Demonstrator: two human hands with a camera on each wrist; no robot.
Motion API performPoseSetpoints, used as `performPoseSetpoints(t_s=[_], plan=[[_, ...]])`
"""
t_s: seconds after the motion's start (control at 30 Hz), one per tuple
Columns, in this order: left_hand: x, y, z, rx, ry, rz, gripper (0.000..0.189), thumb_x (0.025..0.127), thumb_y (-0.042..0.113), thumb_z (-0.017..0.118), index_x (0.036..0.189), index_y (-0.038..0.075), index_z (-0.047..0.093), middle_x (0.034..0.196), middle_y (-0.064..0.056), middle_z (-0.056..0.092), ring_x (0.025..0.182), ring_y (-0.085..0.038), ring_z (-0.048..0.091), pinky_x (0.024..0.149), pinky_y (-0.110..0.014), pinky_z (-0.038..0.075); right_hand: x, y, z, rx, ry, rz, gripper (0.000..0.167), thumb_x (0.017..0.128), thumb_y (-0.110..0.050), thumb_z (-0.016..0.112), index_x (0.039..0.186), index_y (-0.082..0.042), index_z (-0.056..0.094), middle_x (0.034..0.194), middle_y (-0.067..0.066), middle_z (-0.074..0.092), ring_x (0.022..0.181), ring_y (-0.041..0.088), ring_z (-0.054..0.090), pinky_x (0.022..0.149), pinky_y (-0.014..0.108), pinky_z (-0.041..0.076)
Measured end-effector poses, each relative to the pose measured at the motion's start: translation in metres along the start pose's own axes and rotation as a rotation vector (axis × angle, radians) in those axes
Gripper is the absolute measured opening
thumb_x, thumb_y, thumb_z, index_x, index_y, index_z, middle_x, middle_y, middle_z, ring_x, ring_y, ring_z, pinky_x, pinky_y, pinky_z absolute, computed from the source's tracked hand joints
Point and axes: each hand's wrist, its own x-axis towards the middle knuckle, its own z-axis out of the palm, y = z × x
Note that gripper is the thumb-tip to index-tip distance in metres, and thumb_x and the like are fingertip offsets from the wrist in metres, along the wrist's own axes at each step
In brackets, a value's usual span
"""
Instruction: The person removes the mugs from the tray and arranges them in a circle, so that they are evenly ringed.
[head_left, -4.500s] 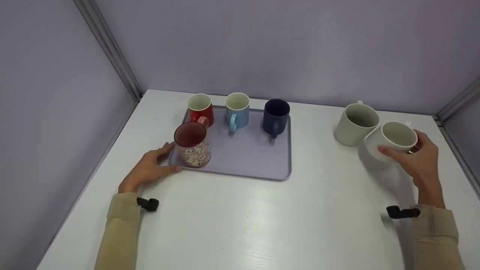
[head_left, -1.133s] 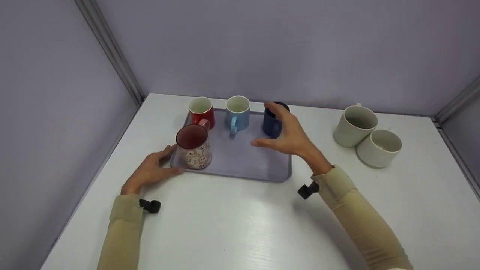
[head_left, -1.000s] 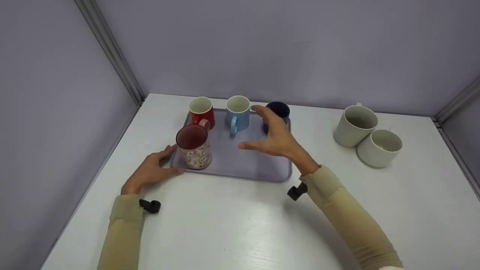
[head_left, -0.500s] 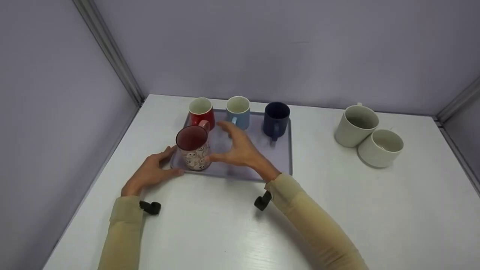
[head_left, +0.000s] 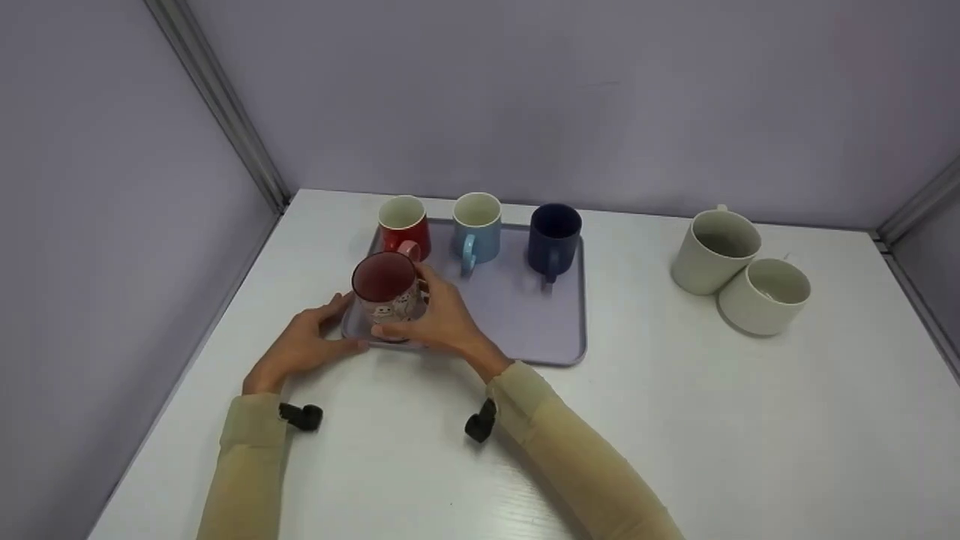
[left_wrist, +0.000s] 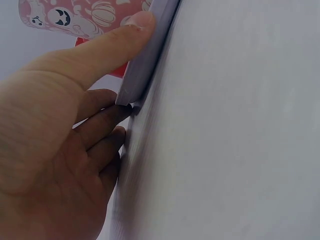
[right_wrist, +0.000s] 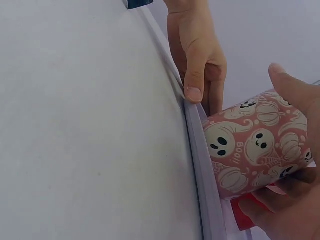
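A pink mug (head_left: 390, 304) with a ghost and pumpkin print and a dark red inside stands upright at the tray's front left corner. My right hand (head_left: 442, 319) reaches around it, thumb in front and fingers behind. In the right wrist view the thumb (right_wrist: 287, 85) is straight and looks apart from the mug's side; whether the fingers touch it cannot be told. My left hand (head_left: 304, 345) grips the corner of the lilac tray (head_left: 536, 330), thumb on the front rim, fingers at the left edge. In the left wrist view the fingers (left_wrist: 102, 125) curl beside the rim.
Along the tray's back stand a red mug (head_left: 415, 240), a light blue mug (head_left: 486, 241) and a navy mug (head_left: 551, 247). Off the tray, at right, two off-white mugs stand side by side, a taller one (head_left: 701, 266) and a shorter one (head_left: 757, 307). Walls (head_left: 510, 97) border the white table (head_left: 675, 450).
My right hand set down an off-white mug, left it at the right, and moved leftward across the tray to the pink mug. The left hand stays at the tray's corner.
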Motion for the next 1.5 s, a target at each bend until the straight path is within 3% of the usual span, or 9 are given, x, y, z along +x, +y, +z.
performPoseSetpoints(t_s=[0.37,0.8,1.1,1.33,1.5], plan=[[-0.001,0.001,-0.001,0.012,0.010,0.015,0.097,0.090,0.044,0.086,0.167,0.010,0.037,0.175,-0.018,0.026,0.163,-0.041,0.024,0.133,-0.058,0.021,0.004,0.000,0.013,-0.040,0.127,0.004,0.089,0.078,-0.025,0.099,0.153,-0.013,0.053,0.145,0.003,0.067,0.134,0.018,0.062,0.115,0.034,0.053],[0.002,0.000,0.002,-0.012,-0.006,0.012,0.098,0.090,0.047,0.086,0.167,0.014,0.037,0.175,-0.016,0.026,0.164,-0.037,0.023,0.134,-0.056,0.020,0.000,0.002,0.006,-0.051,0.151,-0.011,0.083,0.079,-0.026,0.098,0.150,-0.015,0.057,0.142,0.001,0.069,0.133,0.016,0.064,0.114,0.034,0.054],[0.001,0.000,0.003,-0.031,-0.012,-0.002,0.100,0.090,0.049,0.085,0.168,0.013,0.034,0.176,-0.013,0.025,0.166,-0.035,0.018,0.135,-0.056,0.019,-0.013,-0.013,-0.013,-0.044,0.135,-0.037,0.083,0.077,-0.036,0.098,0.148,-0.019,0.060,0.136,-0.009,0.071,0.125,0.009,0.065,0.106,0.031,0.057],[0.000,0.001,0.002,-0.027,-0.020,-0.030,0.103,0.089,0.050,0.086,0.168,0.013,0.033,0.177,-0.013,0.023,0.166,-0.035,0.016,0.134,-0.057,0.017,-0.029,-0.017,-0.040,0.011,0.153,-0.063,0.083,0.074,-0.035,0.101,0.145,-0.018,0.064,0.131,-0.005,0.074,0.122,0.014,0.068,0.104,0.043,0.060],[-0.002,0.001,0.001,-0.020,-0.019,-0.047,0.105,0.087,0.054,0.086,0.169,0.016,0.032,0.177,-0.014,0.022,0.166,-0.037,0.014,0.134,-0.060,0.016,-0.041,-0.018,-0.063,0.029,0.165,-0.073,0.078,0.074,-0.032,0.100,0.142,-0.017,0.066,0.128,-0.003,0.075,0.119,0.017,0.070,0.102,0.043,0.061]])
